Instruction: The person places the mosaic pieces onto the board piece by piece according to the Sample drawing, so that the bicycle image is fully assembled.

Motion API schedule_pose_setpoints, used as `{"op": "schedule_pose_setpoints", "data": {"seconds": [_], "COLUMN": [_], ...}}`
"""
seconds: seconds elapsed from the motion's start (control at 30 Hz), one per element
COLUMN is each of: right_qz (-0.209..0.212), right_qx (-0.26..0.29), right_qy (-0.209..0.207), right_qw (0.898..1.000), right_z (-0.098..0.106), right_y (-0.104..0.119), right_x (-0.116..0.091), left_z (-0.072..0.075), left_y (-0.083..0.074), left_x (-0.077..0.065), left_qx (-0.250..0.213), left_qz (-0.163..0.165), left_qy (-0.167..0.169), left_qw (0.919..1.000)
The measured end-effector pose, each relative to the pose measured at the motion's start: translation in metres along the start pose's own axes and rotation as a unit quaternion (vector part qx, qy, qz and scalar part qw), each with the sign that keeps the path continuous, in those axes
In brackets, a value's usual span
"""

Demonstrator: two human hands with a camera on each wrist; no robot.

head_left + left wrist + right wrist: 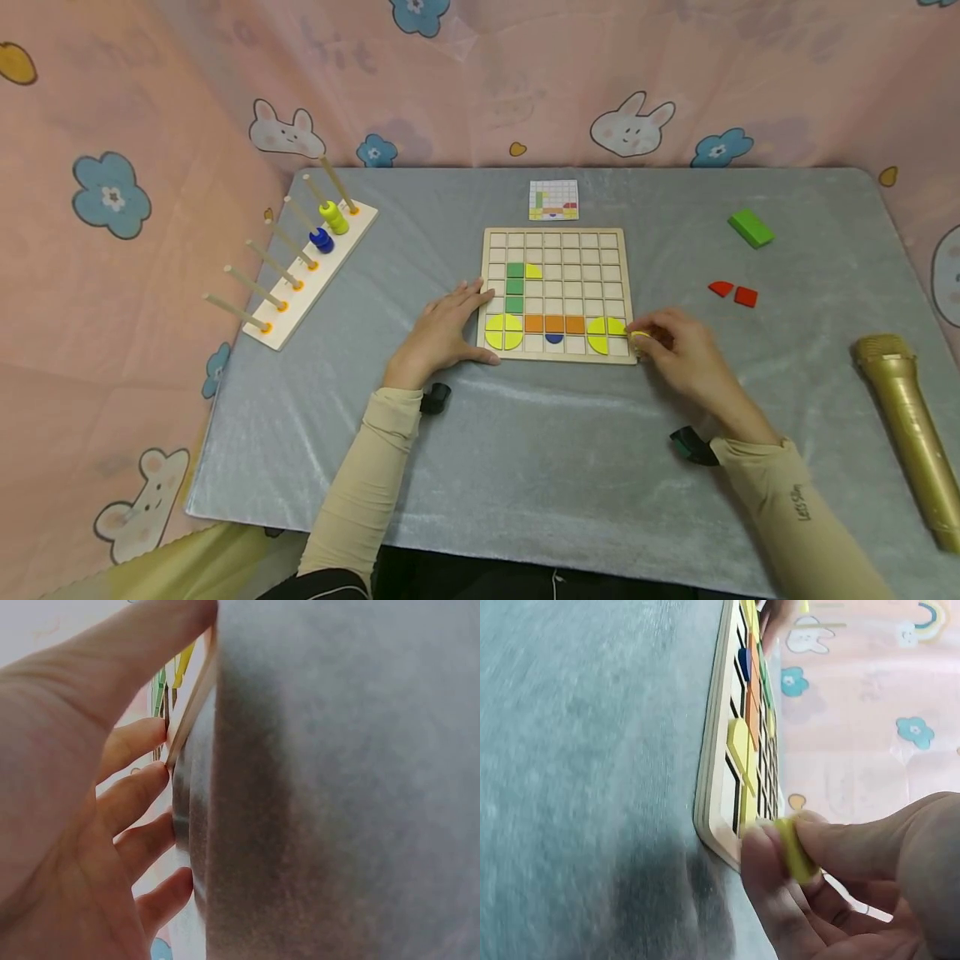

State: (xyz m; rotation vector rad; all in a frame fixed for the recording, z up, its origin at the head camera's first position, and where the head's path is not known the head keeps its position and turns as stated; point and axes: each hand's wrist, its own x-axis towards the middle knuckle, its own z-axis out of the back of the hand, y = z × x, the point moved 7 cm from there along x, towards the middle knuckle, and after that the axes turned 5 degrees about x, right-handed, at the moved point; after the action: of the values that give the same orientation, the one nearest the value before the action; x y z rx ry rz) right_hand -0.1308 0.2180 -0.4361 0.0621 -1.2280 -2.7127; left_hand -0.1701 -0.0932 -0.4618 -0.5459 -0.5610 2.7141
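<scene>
A wooden grid board [555, 283] lies on the table, some of its squares filled with green, yellow, orange and blue pieces. My left hand [442, 329] rests at the board's left edge, fingers spread and thumb extended by the lower left corner. At the lower right corner, my right hand [682, 350] pinches a yellow piece [798, 851] between thumb and fingers. Beside that hand, three yellow quarter pieces [597, 337] sit around one bare square. A full yellow circle of quarters [503, 332] fills the lower left corner.
A pattern card [553, 200] lies behind the board. To the right are two red pieces [746, 297], a green block [751, 227] and a gold microphone [907, 433]. A peg stand [315, 271] with blue and yellow-green beads stands at the left.
</scene>
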Motion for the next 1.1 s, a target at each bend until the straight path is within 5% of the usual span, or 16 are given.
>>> {"op": "schedule_pose_setpoints", "data": {"seconds": [0.5,1.1], "right_qz": [-0.059,-0.070], "right_qx": [0.006,0.010], "right_qy": [-0.036,-0.046], "right_qw": [0.998,0.996], "right_z": [-0.007,-0.014], "right_y": [-0.007,-0.015], "right_x": [0.004,0.007], "left_z": [-0.001,-0.001], "left_y": [0.001,0.000], "left_x": [0.002,0.001], "left_qx": [0.005,0.004], "left_qz": [-0.002,-0.001], "left_qy": [0.002,0.001], "left_qw": [1.0000,1.0000]}}
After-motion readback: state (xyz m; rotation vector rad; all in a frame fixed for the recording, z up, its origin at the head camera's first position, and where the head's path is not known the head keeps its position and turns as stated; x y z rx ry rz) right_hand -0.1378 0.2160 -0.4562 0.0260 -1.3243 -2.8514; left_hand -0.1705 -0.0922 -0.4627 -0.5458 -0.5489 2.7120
